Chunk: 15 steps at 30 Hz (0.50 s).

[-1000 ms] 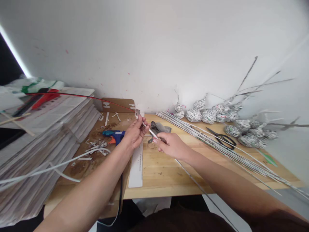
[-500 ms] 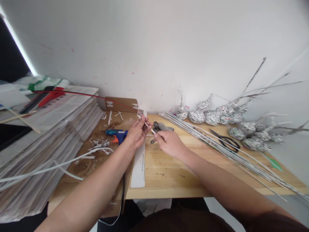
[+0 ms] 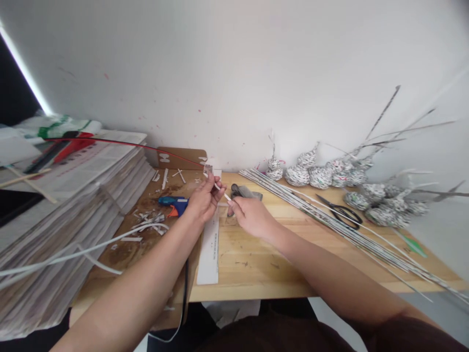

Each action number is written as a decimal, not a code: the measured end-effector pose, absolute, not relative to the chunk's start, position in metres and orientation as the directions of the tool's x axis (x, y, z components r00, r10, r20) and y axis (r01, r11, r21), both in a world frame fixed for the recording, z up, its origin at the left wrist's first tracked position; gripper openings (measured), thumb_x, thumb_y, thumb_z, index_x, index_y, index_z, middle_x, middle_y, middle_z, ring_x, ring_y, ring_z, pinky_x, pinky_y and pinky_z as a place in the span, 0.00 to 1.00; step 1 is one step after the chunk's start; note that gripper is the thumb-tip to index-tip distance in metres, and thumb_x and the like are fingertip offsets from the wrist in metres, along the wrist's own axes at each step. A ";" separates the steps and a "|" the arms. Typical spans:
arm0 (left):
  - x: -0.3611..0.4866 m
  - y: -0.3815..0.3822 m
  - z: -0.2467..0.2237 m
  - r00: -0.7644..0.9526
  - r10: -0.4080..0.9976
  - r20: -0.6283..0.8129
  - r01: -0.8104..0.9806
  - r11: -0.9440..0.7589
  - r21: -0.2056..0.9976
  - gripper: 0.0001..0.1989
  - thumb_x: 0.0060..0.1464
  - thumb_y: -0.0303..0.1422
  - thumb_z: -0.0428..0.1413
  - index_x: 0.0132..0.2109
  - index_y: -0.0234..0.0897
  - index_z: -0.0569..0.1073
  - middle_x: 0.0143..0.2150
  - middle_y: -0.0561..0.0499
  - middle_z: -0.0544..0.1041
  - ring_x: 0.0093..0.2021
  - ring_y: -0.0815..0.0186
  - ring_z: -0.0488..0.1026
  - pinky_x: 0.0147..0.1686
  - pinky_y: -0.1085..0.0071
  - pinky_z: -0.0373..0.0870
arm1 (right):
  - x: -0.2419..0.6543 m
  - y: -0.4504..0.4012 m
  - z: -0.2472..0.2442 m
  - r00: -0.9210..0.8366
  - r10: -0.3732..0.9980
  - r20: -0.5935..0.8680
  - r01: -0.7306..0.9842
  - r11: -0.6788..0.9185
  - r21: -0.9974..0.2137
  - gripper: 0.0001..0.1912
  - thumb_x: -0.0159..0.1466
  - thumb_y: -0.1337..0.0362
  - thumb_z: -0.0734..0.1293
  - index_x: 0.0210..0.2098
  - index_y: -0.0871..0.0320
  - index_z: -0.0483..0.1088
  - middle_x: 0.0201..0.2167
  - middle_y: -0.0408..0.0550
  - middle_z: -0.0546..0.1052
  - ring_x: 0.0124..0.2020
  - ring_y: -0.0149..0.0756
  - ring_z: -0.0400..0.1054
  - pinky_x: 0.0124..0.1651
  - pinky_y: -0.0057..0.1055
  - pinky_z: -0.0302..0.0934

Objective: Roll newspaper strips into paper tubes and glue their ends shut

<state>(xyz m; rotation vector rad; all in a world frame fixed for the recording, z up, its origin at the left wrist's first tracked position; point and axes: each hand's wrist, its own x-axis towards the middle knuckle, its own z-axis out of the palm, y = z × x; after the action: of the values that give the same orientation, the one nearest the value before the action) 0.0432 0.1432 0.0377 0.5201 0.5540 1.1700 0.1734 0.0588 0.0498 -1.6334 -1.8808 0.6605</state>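
1. The thin white strip (image 3: 227, 197) is held above the worktop (image 3: 252, 259), slanting from about ten o'clock to four between the two hands
2. The left hand (image 3: 203, 200) has its upper end pinched between thumb and fingers, close against a small clear piece (image 3: 208, 169)
3. The right hand (image 3: 254, 216) pinches the strip lower down, thumb pressed to curled fingers
4. Outward from the strip, a grey cloth (image 3: 253, 194) lies at three o'clock, partly behind the right hand
5. The blue glue gun (image 3: 180, 207) sits at nine, a white printed bar (image 3: 208, 254) at seven
6. Farther off, black scissors (image 3: 346, 215) lie at three, woven paper shapes (image 3: 320, 177) between two and three, stacked paper (image 3: 84, 230) around nine
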 end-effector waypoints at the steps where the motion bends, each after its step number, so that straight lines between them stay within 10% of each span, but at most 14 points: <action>1: 0.043 0.144 0.038 0.307 0.943 -0.130 -0.703 0.316 0.637 0.10 0.57 0.33 0.56 0.31 0.30 0.72 0.24 0.52 0.71 0.26 0.74 0.73 0.22 0.85 0.72 | 0.174 0.060 0.049 -0.137 0.990 -0.016 0.568 0.066 -0.820 0.24 0.69 0.49 0.50 0.31 0.58 0.66 0.16 0.41 0.63 0.18 0.31 0.58 0.27 0.30 0.54; 5: 0.040 0.145 0.039 0.332 0.935 -0.126 -0.714 0.337 0.614 0.10 0.57 0.33 0.56 0.31 0.30 0.72 0.24 0.53 0.70 0.25 0.75 0.72 0.22 0.86 0.71 | 0.179 0.056 0.045 -0.342 0.905 -0.254 0.061 -0.249 -0.967 0.24 0.68 0.46 0.49 0.34 0.56 0.63 0.11 0.32 0.50 0.12 0.28 0.46 0.20 0.27 0.50; 12: 0.041 0.147 0.038 0.284 0.952 -0.114 -0.721 0.291 0.629 0.11 0.57 0.33 0.56 0.30 0.29 0.72 0.23 0.53 0.70 0.25 0.74 0.73 0.23 0.84 0.73 | 0.194 0.018 0.046 -0.028 0.998 0.057 0.631 0.061 -0.773 0.19 0.65 0.47 0.59 0.33 0.57 0.67 0.21 0.43 0.67 0.24 0.32 0.62 0.30 0.28 0.53; 15: 0.042 0.144 0.039 0.325 0.938 -0.120 -0.697 0.324 0.639 0.11 0.58 0.33 0.55 0.30 0.29 0.72 0.23 0.52 0.70 0.24 0.75 0.72 0.22 0.85 0.72 | 0.198 0.009 0.040 -0.146 0.974 -0.175 0.369 -0.111 -0.923 0.22 0.68 0.46 0.53 0.32 0.57 0.65 0.14 0.38 0.60 0.16 0.29 0.56 0.25 0.27 0.52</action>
<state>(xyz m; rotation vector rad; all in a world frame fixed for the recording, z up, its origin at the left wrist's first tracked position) 0.0417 0.1436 0.0395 0.5327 0.5289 1.1401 0.1982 0.0089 0.0401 -1.5056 -1.5455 1.2588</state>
